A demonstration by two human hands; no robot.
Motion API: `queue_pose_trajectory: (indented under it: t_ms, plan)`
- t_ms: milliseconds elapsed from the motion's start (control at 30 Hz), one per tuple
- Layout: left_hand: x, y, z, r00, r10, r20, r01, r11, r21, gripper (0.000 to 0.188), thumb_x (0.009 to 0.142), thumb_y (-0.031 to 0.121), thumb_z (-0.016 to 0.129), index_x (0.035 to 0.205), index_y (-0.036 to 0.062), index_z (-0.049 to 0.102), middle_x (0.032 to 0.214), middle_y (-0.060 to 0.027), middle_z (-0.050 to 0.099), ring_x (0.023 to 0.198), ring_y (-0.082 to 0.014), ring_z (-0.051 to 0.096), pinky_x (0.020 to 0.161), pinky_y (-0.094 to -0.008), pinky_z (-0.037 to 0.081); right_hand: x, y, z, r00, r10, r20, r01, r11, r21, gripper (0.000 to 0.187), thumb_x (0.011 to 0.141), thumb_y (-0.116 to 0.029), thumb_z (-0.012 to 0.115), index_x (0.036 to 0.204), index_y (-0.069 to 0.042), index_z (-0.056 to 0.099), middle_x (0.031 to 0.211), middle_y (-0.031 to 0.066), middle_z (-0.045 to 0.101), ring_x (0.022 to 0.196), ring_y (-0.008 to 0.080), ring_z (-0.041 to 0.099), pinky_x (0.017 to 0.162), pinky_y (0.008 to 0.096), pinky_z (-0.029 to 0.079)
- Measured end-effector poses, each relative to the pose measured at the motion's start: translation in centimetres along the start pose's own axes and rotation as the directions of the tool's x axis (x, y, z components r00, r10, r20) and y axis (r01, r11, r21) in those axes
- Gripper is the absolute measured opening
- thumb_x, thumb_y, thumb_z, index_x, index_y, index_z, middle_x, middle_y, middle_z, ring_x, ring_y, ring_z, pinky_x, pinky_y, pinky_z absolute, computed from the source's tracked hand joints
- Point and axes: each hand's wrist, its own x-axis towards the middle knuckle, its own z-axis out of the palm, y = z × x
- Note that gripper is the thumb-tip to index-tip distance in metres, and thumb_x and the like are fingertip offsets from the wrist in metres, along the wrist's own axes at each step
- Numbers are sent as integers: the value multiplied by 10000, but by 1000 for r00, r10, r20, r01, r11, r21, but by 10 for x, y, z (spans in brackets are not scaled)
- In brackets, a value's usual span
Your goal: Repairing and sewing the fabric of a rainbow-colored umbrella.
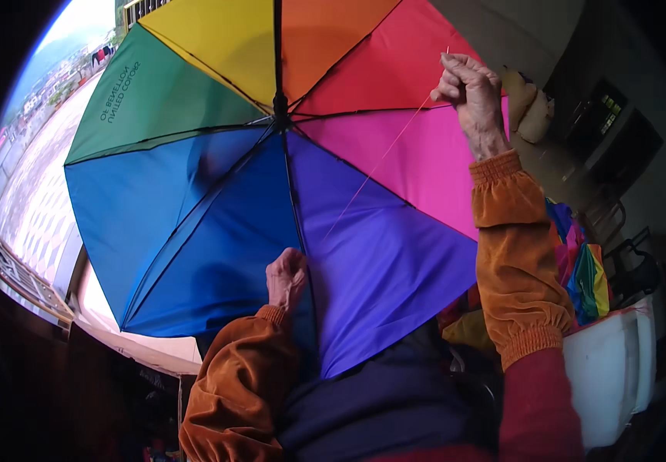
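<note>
An opened umbrella [383,262] with panels in many colours spreads before me, its dark ribs meeting at the hub [280,108]. My left hand [286,276] is closed at the rib between the blue and purple panels; its fingertips are hidden. Raised at the upper right, my right hand [471,92] pinches a thin sewing needle [447,51], whose tip pokes up above the fingers. A fine reddish thread [383,158] runs taut from the right hand down across the pink and purple panels, ending near my left hand.
More rainbow-coloured umbrella cloth [587,281] lies at the right, above a white plastic container [606,369]. Pale bags [529,108] stand behind my right arm. On the left, a railing [21,273] borders a bright outdoor view.
</note>
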Motion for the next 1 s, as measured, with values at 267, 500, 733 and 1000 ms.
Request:
queue_pose_trajectory:
  t_ms: [267, 500, 733, 1000]
  plan:
    - [7, -20, -11, 965, -262, 28, 261, 939, -223, 186, 767, 174, 601, 686, 10, 567, 571, -43, 539, 497, -107, 472, 479, -276, 392, -22, 86, 60, 951, 241, 195, -188, 949, -253, 94, 844, -130, 577, 885, -46, 564, 624, -1, 504, 523, 70, 505, 472, 249, 472]
    - [3, -15, -15, 890, -455, -41, 374, 776, -508, 177, 799, 204, 601, 685, 89, 528, 581, 34, 469, 445, -24, 376, 356, -180, 283, -190, 209, 75, 505, 433, 747, 339, 696, -633, 142, 746, -88, 547, 653, 19, 541, 584, 176, 554, 517, 316, 552, 516, 372, 479]
    - [1, -6, -19, 888, -459, 13, 386, 729, -565, 176, 796, 185, 599, 676, 94, 508, 581, 34, 463, 441, -25, 371, 354, -182, 275, -210, 212, 94, 676, 459, 576, 206, 633, -746, 105, 718, -56, 529, 659, 30, 514, 684, 257, 555, 681, 415, 565, 591, 464, 441]
    - [0, -4, -20, 823, -563, 75, 501, 658, -563, 172, 794, 172, 596, 675, 100, 494, 580, 32, 463, 434, -25, 368, 352, -178, 266, -209, 211, 91, 760, 455, 465, 14, 703, -711, 113, 745, -84, 570, 754, 23, 535, 613, 167, 557, 592, 287, 591, 537, 390, 459]
